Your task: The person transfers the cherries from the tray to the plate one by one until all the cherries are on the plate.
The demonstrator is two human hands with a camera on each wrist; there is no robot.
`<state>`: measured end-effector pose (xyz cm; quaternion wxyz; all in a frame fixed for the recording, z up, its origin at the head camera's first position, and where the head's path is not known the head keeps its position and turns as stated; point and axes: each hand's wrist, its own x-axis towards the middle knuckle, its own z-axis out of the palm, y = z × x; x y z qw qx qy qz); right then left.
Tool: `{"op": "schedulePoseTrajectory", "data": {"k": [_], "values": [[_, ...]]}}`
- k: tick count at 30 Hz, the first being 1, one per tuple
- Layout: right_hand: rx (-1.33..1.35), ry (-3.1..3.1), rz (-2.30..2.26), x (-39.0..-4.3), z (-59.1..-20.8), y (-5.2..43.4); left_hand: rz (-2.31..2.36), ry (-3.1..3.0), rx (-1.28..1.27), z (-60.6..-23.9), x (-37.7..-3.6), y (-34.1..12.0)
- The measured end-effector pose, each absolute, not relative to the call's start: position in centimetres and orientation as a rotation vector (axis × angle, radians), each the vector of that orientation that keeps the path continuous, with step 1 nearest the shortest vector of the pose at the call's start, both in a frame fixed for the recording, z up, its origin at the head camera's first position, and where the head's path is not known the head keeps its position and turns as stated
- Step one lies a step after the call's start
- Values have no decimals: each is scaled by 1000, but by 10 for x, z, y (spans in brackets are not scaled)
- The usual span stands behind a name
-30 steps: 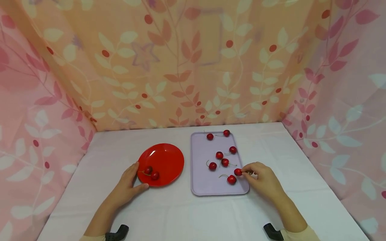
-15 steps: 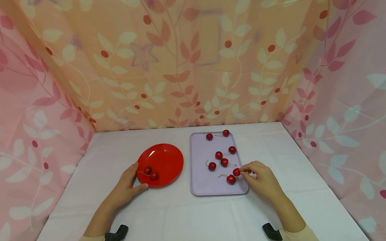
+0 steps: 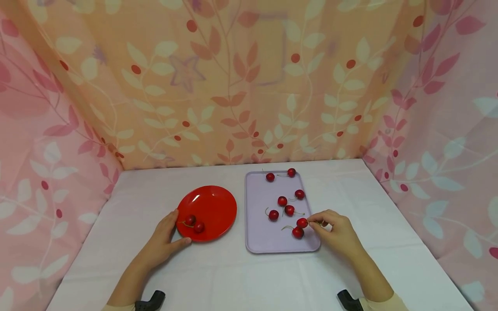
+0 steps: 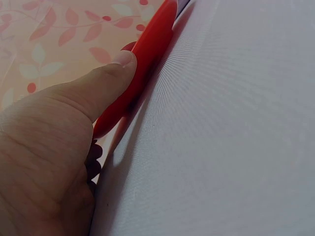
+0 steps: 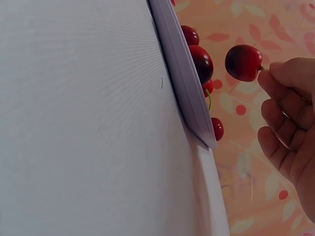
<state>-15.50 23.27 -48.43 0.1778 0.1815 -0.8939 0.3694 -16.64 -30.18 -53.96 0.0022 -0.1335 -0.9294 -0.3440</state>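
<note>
My right hand (image 3: 333,229) pinches the stem of a red cherry (image 5: 243,63) between thumb and forefinger. In the right wrist view this cherry hangs clear of the lilac tray (image 5: 184,73), above its right side. Several more stemmed cherries lie on the tray, one of them (image 3: 298,233) just below the held one in the head view. My left hand (image 3: 165,242) holds the near-left rim of a round red plate (image 3: 218,207), thumb at the front and fingers along the left side. Two cherries (image 3: 194,223) lie on the plate. The left fingertips are partly hidden in the left wrist view.
A white cloth (image 3: 233,276) covers the table under plate and tray. The plate is left of the tray, with a narrow gap between them. Floral curtains (image 3: 241,86) stand behind and at both sides.
The right hand and its pinched cherry have moved slightly left over the tray, closer to the cherry in front. The left hand and the plate have stayed in place.
</note>
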Motion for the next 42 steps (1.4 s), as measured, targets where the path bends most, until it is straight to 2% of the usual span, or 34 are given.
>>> {"op": "schedulePoseTrajectory", "data": {"k": [13, 32, 42], "values": [[600, -2471, 1208, -154, -490, 230, -1077, -2935, -390, -540, -166, -302], [775, -2389, 1035, -157, -492, 230, -1057, -2935, -402, -542, -165, -304], [757, -2391, 1003, -157, -489, 229, -1067, -2937, -408, -537, -164, -301]]}}
